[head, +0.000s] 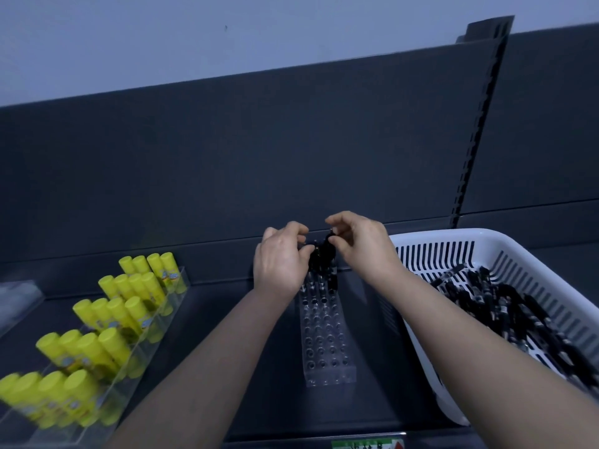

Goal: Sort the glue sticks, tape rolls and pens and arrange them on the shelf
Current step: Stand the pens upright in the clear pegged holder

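Note:
A clear acrylic pen rack with rows of holes stands on the dark shelf. Several black pens stand upright in its far rows. My left hand curls its fingers round the pens from the left. From the right, my right hand pinches the top of one black pen over the same far rows. The pens' lower parts are partly hidden by my fingers. Yellow glue sticks fill a clear tiered holder at the left.
A white slotted basket with several loose black pens sits at the right on the shelf. A clear holder stands at far left. The dark back panel rises behind the rack. A slotted upright stands right of it.

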A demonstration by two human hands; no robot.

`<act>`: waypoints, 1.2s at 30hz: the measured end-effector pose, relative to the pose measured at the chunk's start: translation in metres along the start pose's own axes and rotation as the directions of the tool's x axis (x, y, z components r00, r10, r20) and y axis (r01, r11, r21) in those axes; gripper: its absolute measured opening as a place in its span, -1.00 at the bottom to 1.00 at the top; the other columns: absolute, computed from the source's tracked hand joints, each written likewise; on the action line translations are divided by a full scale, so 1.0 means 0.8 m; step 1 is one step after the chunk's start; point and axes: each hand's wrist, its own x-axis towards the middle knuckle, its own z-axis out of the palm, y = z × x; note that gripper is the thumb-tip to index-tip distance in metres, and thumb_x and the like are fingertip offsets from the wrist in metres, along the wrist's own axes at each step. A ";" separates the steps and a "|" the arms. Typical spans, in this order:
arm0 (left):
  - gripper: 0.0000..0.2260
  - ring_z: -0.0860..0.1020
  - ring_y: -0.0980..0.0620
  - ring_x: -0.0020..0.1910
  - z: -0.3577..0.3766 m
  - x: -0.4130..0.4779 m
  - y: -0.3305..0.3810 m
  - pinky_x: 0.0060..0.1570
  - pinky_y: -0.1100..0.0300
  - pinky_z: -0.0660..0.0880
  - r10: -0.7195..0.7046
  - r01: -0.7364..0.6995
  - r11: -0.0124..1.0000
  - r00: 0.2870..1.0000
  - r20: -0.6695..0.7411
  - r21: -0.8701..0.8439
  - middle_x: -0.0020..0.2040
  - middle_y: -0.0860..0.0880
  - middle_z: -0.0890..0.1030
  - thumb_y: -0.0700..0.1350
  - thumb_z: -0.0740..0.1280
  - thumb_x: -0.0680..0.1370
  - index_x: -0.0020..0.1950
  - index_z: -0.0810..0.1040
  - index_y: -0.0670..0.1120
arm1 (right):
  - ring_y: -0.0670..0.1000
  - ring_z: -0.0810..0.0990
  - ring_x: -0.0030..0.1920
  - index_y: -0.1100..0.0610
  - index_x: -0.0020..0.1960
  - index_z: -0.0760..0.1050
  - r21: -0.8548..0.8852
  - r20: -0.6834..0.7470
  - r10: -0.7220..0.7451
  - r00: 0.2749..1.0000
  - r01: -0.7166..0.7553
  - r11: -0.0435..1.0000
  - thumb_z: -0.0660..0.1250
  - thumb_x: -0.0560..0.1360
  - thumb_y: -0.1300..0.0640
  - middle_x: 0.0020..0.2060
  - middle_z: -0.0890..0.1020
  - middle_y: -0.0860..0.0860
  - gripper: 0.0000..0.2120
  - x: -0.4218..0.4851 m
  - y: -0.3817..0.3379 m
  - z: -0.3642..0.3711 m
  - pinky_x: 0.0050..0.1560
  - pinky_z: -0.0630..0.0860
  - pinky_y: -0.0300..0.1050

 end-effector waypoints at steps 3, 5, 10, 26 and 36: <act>-0.77 0.43 0.11 0.16 -0.005 -0.001 -0.004 0.11 0.10 0.45 -0.012 0.012 1.000 1.000 0.006 0.014 0.03 0.13 0.62 -0.03 0.34 0.55 0.21 0.51 0.01 | -0.09 0.59 -0.13 0.03 0.16 0.53 0.001 0.003 -0.015 1.000 0.015 1.000 0.39 0.47 0.23 -0.17 0.58 -0.14 -0.72 0.003 -0.002 0.005 0.04 0.53 -0.12; -0.79 0.43 0.09 0.16 -0.006 -0.002 -0.006 0.12 0.09 0.44 -0.014 0.014 1.000 1.000 0.012 0.022 0.04 0.12 0.62 -0.04 0.34 0.56 0.19 0.52 0.01 | -0.09 0.59 -0.14 0.04 0.16 0.51 0.002 0.000 -0.021 1.000 0.021 1.000 0.38 0.47 0.24 -0.17 0.57 -0.15 -0.72 0.004 -0.003 0.008 0.04 0.53 -0.12; -0.82 0.42 0.06 0.17 -0.008 -0.003 -0.009 0.13 0.08 0.44 -0.015 0.013 0.999 0.999 0.052 0.049 0.05 0.09 0.63 -0.03 0.31 0.57 0.16 0.54 0.02 | -0.08 0.60 -0.14 0.03 0.16 0.50 -0.007 -0.001 -0.035 0.999 0.035 0.999 0.38 0.47 0.25 -0.17 0.57 -0.14 -0.71 0.007 -0.002 0.014 0.03 0.53 -0.12; -0.83 0.43 0.08 0.17 -0.015 -0.006 0.003 0.10 0.11 0.46 0.050 -0.051 0.999 0.998 0.023 0.012 0.07 0.11 0.63 -0.07 0.32 0.57 0.16 0.56 0.01 | 0.01 0.60 0.11 0.06 0.29 0.40 -0.153 0.114 0.066 0.991 -0.048 0.987 0.44 0.44 0.19 0.08 0.63 -0.01 -0.54 -0.008 0.016 0.017 0.14 0.51 -0.04; -0.83 0.44 0.07 0.12 0.010 -0.014 0.074 0.04 0.16 0.46 0.130 -0.132 0.991 0.989 0.073 0.019 0.03 0.11 0.62 -0.14 0.28 0.58 0.13 0.57 0.01 | 0.04 0.55 0.11 -0.08 0.09 0.56 -0.483 0.132 0.089 0.987 -0.014 0.876 0.23 0.51 0.20 0.06 0.60 -0.07 -0.73 -0.046 0.068 -0.082 -0.09 0.44 -0.10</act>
